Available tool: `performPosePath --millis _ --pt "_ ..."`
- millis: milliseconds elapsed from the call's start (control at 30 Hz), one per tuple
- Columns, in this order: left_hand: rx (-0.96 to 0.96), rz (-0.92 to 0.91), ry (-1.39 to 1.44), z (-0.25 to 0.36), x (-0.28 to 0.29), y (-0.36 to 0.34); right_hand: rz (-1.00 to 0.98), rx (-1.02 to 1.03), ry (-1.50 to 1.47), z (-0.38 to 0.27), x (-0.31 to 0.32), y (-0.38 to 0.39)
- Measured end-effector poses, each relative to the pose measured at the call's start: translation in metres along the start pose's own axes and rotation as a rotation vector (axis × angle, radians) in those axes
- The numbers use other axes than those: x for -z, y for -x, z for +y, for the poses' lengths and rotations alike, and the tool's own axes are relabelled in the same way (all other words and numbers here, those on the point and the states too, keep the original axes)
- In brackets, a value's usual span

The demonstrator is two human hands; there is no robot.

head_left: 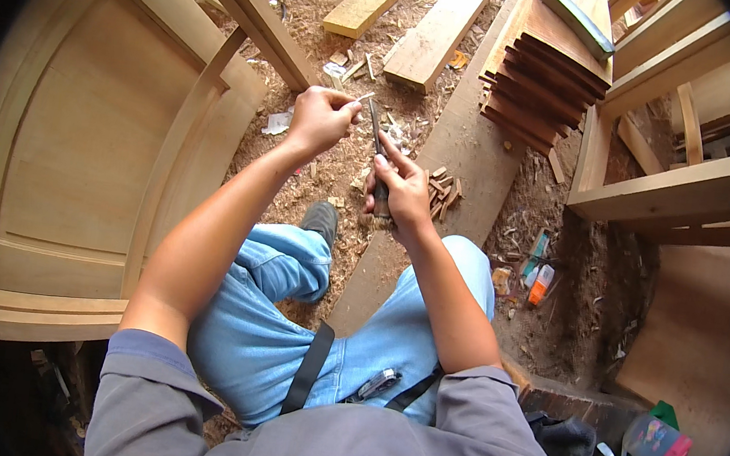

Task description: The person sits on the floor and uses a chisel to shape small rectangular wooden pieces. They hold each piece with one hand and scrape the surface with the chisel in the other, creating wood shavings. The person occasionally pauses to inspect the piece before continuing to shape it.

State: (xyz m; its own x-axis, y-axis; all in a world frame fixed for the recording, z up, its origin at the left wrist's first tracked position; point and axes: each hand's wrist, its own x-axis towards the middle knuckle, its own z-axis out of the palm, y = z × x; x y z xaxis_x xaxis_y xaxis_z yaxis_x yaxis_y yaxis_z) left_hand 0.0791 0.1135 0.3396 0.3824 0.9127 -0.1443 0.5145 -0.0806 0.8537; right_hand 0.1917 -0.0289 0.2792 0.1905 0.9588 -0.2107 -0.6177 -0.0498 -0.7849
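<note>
Between the fingertips of my left hand (321, 122) is a small pale wood sliver (364, 97), held in a pinch. My right hand (402, 189) is wrapped round the handle of a chisel (374, 125). Its narrow dark blade points up and away from me, with the tip close beside the sliver; whether they touch I cannot tell. Just right of my right hand, a small heap of wooden pegs (444, 192) lies on a long wide board (473, 146) that runs along the ground.
A stack of reddish-brown boards (543, 91) rests on the long board. Loose planks (441, 34) lie beyond my hands among shavings. A panelled wooden door (98, 117) stands left, a wooden frame (676, 187) right. An orange-and-white bottle (541, 285) and a pink-lidded jug (656, 449) are at right.
</note>
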Motion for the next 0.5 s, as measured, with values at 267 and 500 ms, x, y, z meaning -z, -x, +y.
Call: performPosePath --millis 267,500 --pt "0.079 -0.108 0.09 0.001 0.001 0.006 0.575 0.201 -0.339 -0.019 0.071 -0.026" --pt "0.153 -0.061 0.259 -0.001 0.001 -0.011 -0.037 0.084 0.011 -0.003 0.025 -0.002"
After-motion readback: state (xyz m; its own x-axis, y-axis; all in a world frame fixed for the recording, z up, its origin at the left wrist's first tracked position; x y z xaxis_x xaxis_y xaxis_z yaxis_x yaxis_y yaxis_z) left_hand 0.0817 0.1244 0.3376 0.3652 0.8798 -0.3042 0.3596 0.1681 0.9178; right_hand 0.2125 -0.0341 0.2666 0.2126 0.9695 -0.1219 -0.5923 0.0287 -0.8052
